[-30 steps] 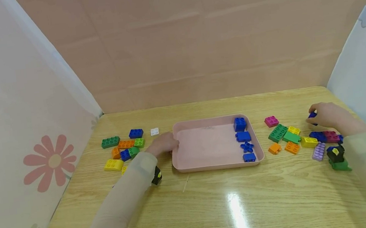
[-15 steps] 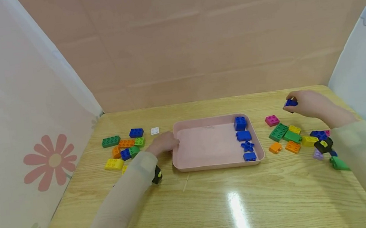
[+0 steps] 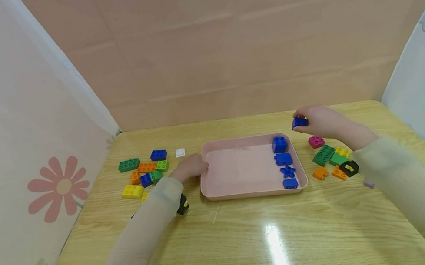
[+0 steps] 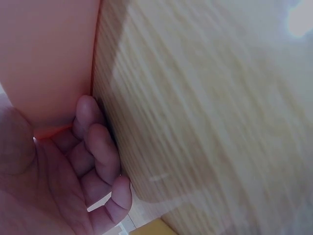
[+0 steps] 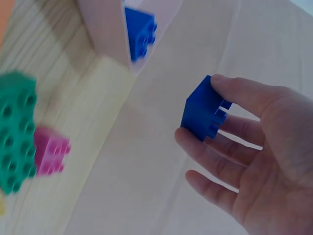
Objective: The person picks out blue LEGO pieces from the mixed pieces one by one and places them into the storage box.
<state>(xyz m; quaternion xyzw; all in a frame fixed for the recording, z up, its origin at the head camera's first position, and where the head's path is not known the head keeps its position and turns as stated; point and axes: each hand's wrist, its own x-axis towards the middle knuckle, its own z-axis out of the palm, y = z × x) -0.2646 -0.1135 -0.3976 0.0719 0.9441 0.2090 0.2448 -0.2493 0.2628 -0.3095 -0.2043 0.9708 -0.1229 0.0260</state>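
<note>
My right hand (image 3: pixel 323 123) holds a dark blue building block (image 3: pixel 299 122) above the table, beyond the back right corner of a pink tray (image 3: pixel 240 168). In the right wrist view, thumb and fingertips pinch this block (image 5: pixel 200 110), its studs facing the palm. At the tray's left side, my left hand (image 3: pixel 189 167) grips the rim; curled fingers (image 4: pixel 102 149) lie against the outer wall in the left wrist view. Along the tray's right side sit a tall blue block (image 3: pixel 279 144), a blue brick (image 3: pixel 283 159), a blue star-shaped piece (image 3: pixel 288 171) and another blue brick (image 3: pixel 290 183).
Right of the tray lie a pink brick (image 3: pixel 316 141), a green brick (image 3: pixel 323 155), orange bricks (image 3: pixel 320 173) and others, partly behind the right sleeve. Left of it are a dark green brick (image 3: pixel 128 164), a blue brick (image 3: pixel 158 155), a yellow brick (image 3: pixel 132 191) and several more.
My right hand has carried the blue block leftward from the far right pile to near the tray's back right corner. The left hand stays on the tray's left rim.
</note>
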